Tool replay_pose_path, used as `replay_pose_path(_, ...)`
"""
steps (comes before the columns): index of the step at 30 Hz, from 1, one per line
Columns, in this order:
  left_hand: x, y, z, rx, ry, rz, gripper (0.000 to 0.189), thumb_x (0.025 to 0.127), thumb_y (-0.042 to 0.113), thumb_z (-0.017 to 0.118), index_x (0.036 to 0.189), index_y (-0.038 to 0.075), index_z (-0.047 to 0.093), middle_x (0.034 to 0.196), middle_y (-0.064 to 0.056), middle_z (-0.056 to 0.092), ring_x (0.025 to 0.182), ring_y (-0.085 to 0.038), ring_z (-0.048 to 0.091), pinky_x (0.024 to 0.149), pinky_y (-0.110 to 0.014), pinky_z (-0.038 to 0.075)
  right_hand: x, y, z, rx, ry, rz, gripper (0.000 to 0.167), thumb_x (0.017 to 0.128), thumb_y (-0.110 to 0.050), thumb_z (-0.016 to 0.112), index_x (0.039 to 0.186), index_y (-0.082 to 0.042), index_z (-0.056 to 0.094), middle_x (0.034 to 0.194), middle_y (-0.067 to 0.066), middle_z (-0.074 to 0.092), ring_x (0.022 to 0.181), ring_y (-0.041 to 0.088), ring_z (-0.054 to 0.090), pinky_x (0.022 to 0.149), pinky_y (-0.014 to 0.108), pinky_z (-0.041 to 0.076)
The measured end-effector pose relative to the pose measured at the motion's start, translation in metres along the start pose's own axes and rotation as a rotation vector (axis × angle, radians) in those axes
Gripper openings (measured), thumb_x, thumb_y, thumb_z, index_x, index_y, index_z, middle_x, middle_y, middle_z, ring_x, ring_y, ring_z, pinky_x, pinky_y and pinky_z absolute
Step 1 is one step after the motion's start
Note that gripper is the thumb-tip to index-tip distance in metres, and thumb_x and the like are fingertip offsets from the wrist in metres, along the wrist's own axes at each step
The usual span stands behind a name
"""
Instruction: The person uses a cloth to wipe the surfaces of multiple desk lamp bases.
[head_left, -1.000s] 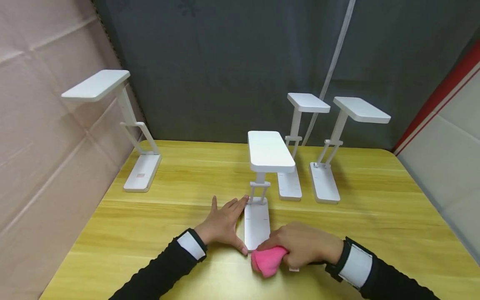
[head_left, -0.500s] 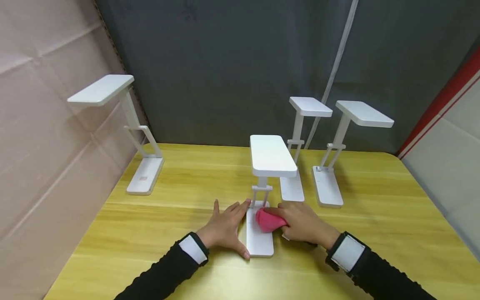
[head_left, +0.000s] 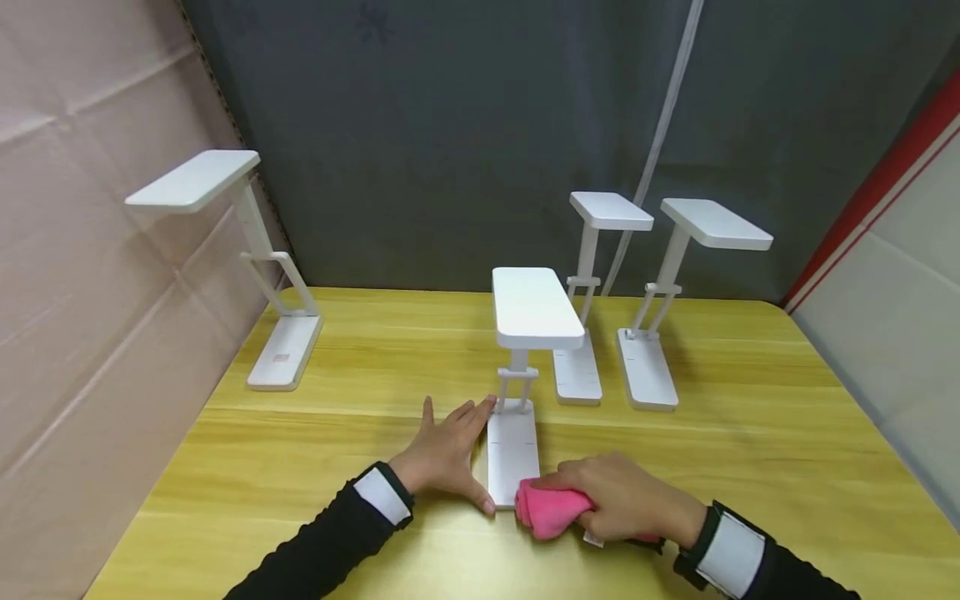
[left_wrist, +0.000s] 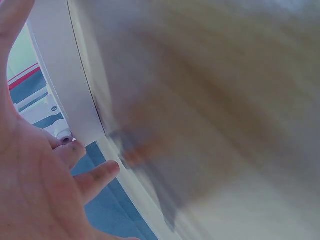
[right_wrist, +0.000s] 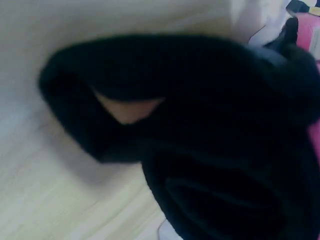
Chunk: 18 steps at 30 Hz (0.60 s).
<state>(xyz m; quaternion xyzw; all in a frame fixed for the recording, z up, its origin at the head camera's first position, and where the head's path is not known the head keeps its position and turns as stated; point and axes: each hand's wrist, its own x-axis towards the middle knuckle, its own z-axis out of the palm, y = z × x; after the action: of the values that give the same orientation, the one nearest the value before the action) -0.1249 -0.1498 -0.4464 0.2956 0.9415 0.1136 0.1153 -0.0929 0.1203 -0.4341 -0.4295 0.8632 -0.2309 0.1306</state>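
A white folding stand [head_left: 513,454], shaped like a desk lamp with a flat rectangular top, stands in the middle of the head view. My left hand [head_left: 444,454] lies spread along the left side of its base, thumb near the front corner and fingertips near the hinge. In the left wrist view the left hand [left_wrist: 35,170] appears close up beside the base's edge [left_wrist: 75,75]. A bunched pink cloth [head_left: 549,507] is gripped in my right hand [head_left: 626,492], at the base's front right corner. Dark fabric [right_wrist: 200,100] blocks most of the right wrist view.
Two similar white stands [head_left: 577,375] [head_left: 648,371] rise behind on the right. Another white stand [head_left: 285,354] is at the back left by the pale cloth wall [head_left: 97,250]. A dark curtain [head_left: 420,150] closes off the wooden table's [head_left: 360,350] far side.
My right hand went with the pink cloth from the front of the base up to near its hinge, then back down to the front right corner. The left hand has stayed in place.
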Motion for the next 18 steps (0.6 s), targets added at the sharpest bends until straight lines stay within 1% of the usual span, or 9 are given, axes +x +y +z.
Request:
replay_pose_path(3, 0.0, 0.001, 0.0, -0.007, 0.007, 0.0, 0.14, 0.048, 0.073, 0.078, 0.153, 0.006, 0.015, 0.155, -0.008, 0.027, 0.138, -0.029, 0.03, 0.099, -0.075, 0.003, -0.006, -0.004, 0.0, 0.083, -0.059, -0.036, 0.065, 0.064, -0.004, 0.065, 0.124, -0.03, 0.065, 0.1, -0.02, 0.063, 0.07, -0.005, 0.05, 0.053, 0.016, 0.039)
replay_pose_path(6, 0.001, 0.0, 0.0, -0.016, 0.009, 0.003, 0.139, 0.048, 0.073, 0.079, 0.153, 0.005, 0.016, 0.154, -0.008, 0.027, 0.138, -0.029, 0.03, 0.099, -0.075, 0.003, -0.01, -0.004, 0.0, 0.139, -0.084, -0.074, 0.065, 0.066, -0.002, 0.064, 0.125, -0.03, 0.063, 0.11, -0.017, 0.064, 0.077, -0.005, 0.052, 0.056, 0.016, 0.041)
replay_pose_path(7, 0.001, 0.0, 0.0, -0.022, 0.01, 0.005, 0.139, 0.048, 0.072, 0.079, 0.153, 0.005, 0.016, 0.154, -0.008, 0.027, 0.138, -0.03, 0.03, 0.099, -0.075, 0.003, -0.011, -0.004, 0.0, 0.144, -0.077, -0.083, 0.065, 0.067, -0.002, 0.063, 0.126, -0.029, 0.063, 0.114, -0.015, 0.063, 0.082, -0.004, 0.053, 0.059, 0.017, 0.042)
replay_pose_path(8, 0.002, 0.0, 0.0, -0.024, 0.008, 0.007, 0.139, 0.049, 0.072, 0.079, 0.153, 0.005, 0.016, 0.155, -0.008, 0.027, 0.138, -0.03, 0.03, 0.1, -0.075, 0.003, -0.012, -0.003, 0.0, 0.136, -0.06, -0.09, 0.064, 0.068, -0.003, 0.064, 0.127, -0.029, 0.062, 0.114, -0.013, 0.063, 0.081, -0.004, 0.053, 0.059, 0.017, 0.042)
replay_pose_path(13, 0.005, -0.005, -0.001, -0.03, 0.01, 0.014, 0.138, 0.05, 0.073, 0.078, 0.153, 0.007, 0.014, 0.155, -0.007, 0.026, 0.139, -0.03, 0.028, 0.1, -0.075, 0.001, -0.015, 0.002, -0.002, 0.076, 0.049, -0.102, 0.064, 0.07, -0.005, 0.065, 0.13, -0.028, 0.059, 0.117, -0.011, 0.063, 0.088, -0.001, 0.055, 0.065, 0.019, 0.045)
replay_pose_path(15, 0.008, -0.008, -0.002, -0.041, 0.01, 0.012, 0.138, 0.05, 0.073, 0.078, 0.153, 0.008, 0.013, 0.155, -0.007, 0.027, 0.14, -0.03, 0.027, 0.1, -0.074, 0.0, -0.016, 0.003, -0.002, 0.068, 0.07, -0.105, 0.066, 0.069, -0.006, 0.065, 0.13, -0.029, 0.059, 0.116, -0.011, 0.063, 0.087, -0.001, 0.055, 0.065, 0.019, 0.044)
replay_pose_path(18, 0.013, -0.013, -0.005, -0.062, 0.002, 0.007, 0.137, 0.051, 0.072, 0.078, 0.153, 0.008, 0.013, 0.154, -0.007, 0.028, 0.14, -0.03, 0.026, 0.1, -0.075, -0.001, -0.017, 0.005, 0.001, 0.071, 0.087, -0.107, 0.068, 0.067, -0.005, 0.065, 0.131, -0.028, 0.058, 0.11, -0.014, 0.063, 0.078, -0.003, 0.052, 0.06, 0.016, 0.042)
